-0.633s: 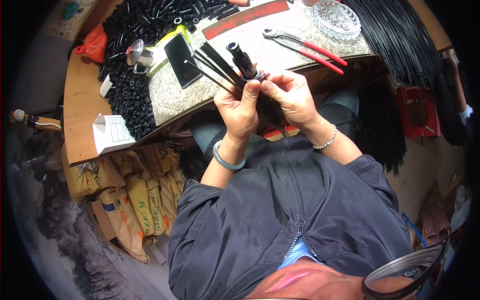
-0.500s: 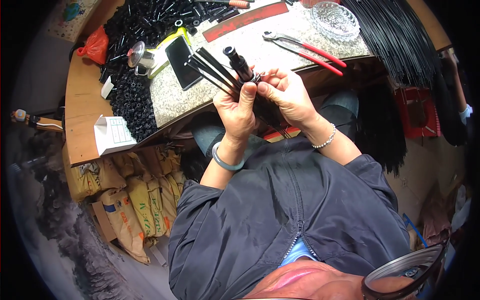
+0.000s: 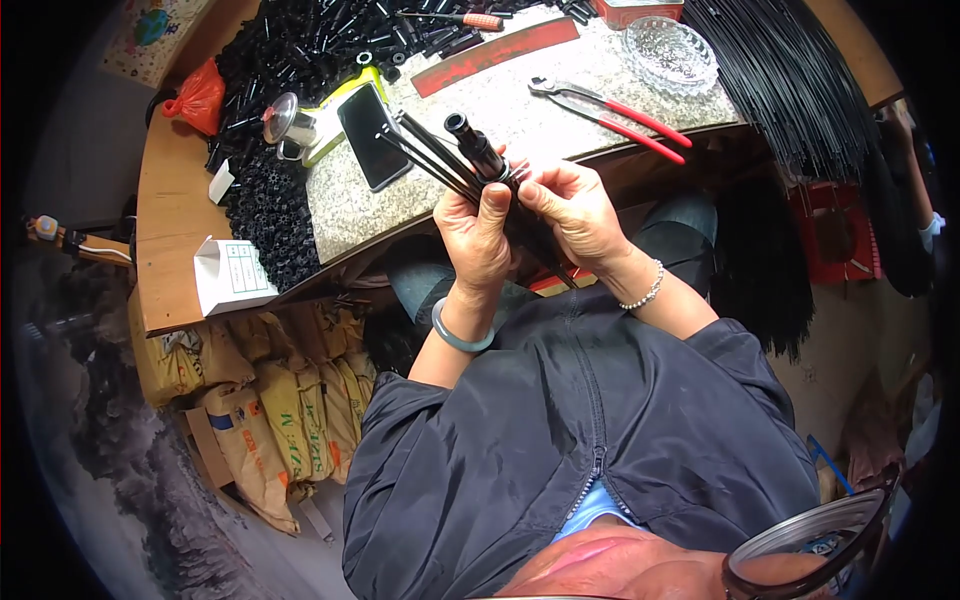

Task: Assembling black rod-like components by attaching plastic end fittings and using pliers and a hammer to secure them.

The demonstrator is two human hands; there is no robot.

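My left hand (image 3: 473, 235) is closed round a black tubular part (image 3: 478, 150) and several thin black rods (image 3: 430, 160) with pale tips; together they look like an umbrella runner with its ribs. The tube points up and away from me, its hollow end uppermost. My right hand (image 3: 578, 215) is closed in a pinch beside the tube's collar, thumb against the fingers. A thin shiny strand like wire (image 3: 519, 172) shows at those fingertips, partly hidden. More dark rods hang below both hands toward my lap.
A phone (image 3: 372, 135), red-handled pliers (image 3: 610, 115), a red strip (image 3: 495, 57) and a glass dish (image 3: 670, 55) lie on the stone slab. Black plastic parts (image 3: 270, 215) are heaped at left by a white box (image 3: 232, 275). Long black rods (image 3: 785, 80) overhang the table's right edge.
My right fingers have closed in nearer to the tube's collar, less spread than before. Both hands and the held parts sit slightly lower in view. The left grip is unchanged.
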